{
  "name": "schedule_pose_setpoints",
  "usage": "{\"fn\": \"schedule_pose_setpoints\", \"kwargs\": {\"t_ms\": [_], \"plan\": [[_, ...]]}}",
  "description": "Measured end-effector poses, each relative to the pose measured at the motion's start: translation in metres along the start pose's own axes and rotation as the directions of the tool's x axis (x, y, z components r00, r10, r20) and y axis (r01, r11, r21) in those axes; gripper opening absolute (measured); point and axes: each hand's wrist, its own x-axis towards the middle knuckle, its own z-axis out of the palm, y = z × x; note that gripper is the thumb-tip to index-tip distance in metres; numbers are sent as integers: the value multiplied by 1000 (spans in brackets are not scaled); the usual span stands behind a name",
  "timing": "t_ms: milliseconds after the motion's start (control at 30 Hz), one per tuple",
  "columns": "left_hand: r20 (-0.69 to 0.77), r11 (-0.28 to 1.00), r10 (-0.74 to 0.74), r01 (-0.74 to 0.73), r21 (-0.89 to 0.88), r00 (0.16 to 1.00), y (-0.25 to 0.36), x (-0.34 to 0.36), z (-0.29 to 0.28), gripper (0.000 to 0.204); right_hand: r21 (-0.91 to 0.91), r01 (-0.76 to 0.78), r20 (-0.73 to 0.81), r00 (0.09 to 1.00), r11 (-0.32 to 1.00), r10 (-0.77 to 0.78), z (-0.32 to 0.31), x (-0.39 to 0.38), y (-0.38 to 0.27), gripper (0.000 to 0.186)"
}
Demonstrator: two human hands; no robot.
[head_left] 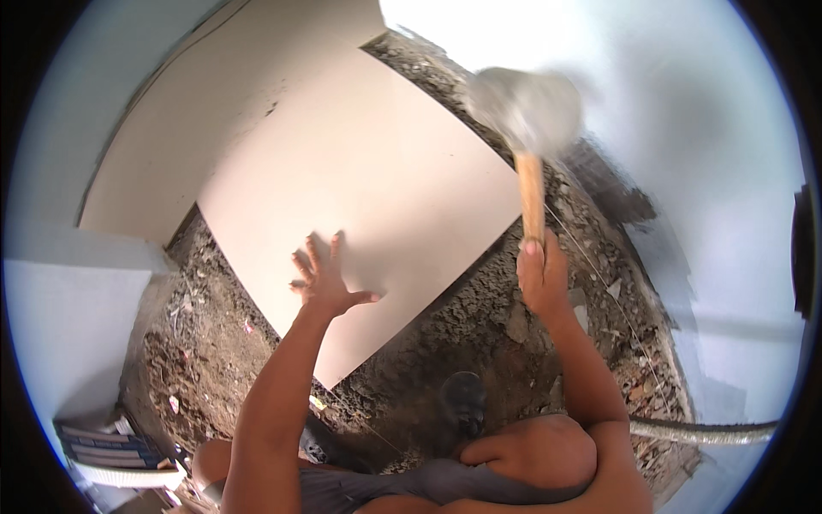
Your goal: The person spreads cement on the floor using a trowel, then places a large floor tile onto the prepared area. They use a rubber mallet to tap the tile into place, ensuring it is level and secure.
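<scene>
Where my view starts, at its lower edge, I have a bare right knee (544, 450) bent beside grey shorts (411, 484), with a dark shoe (463, 401) planted on the rough ground just ahead of it. Both forearms reach forward from there. On my left side, the left hand (321, 281) has its fingers splayed over the near part of a large cream tile (368, 163), grasping nothing; from my end I cannot tell how firmly the palm bears on it. On my right, the right hand (542, 272) is clenched around the lower end of the wooden handle of a mallet (531, 116). The mallet stands head away from me, its pale head blurred, and I cannot judge its height above the ground.

The tile lies with one corner toward me, a damp, lumpy grey bed (454, 313) showing along its near right edge. Right of that bed, a thin pale string (604, 270) runs over rubble, and a hose (702, 433) crosses low at the right. Beyond the tile's upper left edge I see a second slab (163, 171) of similar colour. Pale blue wall (728, 248) rises at the right, dark-smeared near its foot.
</scene>
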Motion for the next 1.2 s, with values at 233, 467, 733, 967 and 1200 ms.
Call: {"fn": "schedule_pose_setpoints", "kwargs": {"t_ms": [233, 467, 733, 967, 1200], "plan": [[36, 999, 0, -1, 36, 999, -8, 1, -3, 149, -206, -262, 143, 945, 943, 294, 7, 35, -23, 46], [10, 998, 50, -50, -30, 999, -2, -1, -2, 143, -283, -60, 133, 986, 957, 101, 41, 37, 21, 48], [72, 1000, 17, -17, -9, 997, -4, -4, -8, 145, -170, 85, 91, 993, 982, -70, 64, 96, -13, 52], [78, 999, -9, 12, -33, 997, -11, -10, -6, 146, -182, -196, 265, 934, 964, 240, 81, 120, -37, 55], [55, 999, 45, -46, 16, 997, -3, -9, -12, 141, -438, -284, 333, 830, 853, 447, 83, 91, 5, 52]]}}
